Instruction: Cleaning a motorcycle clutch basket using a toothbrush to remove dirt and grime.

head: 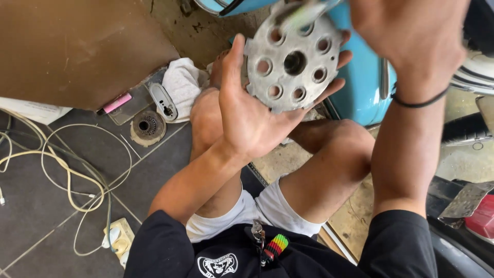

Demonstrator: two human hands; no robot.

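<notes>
A round grey metal plate (293,64) with a ring of holes and a dark centre hole rests on the upturned palm and fingers of my left hand (247,110). My right hand (411,36), with a black band at the wrist, is above and to the right of the plate. It grips a pale blurred tool (303,14) whose tip touches the plate's upper edge. What kind of tool it is cannot be told. I am squatting, with my bare knees below the plate.
A light blue scooter body (360,77) stands behind the plate. On the tiled floor at left lie a white rag (180,82), a round toothed metal part (148,126), a pink object (117,103), white cables (62,170) and a power strip (119,238). Brown cardboard (77,46) covers the upper left.
</notes>
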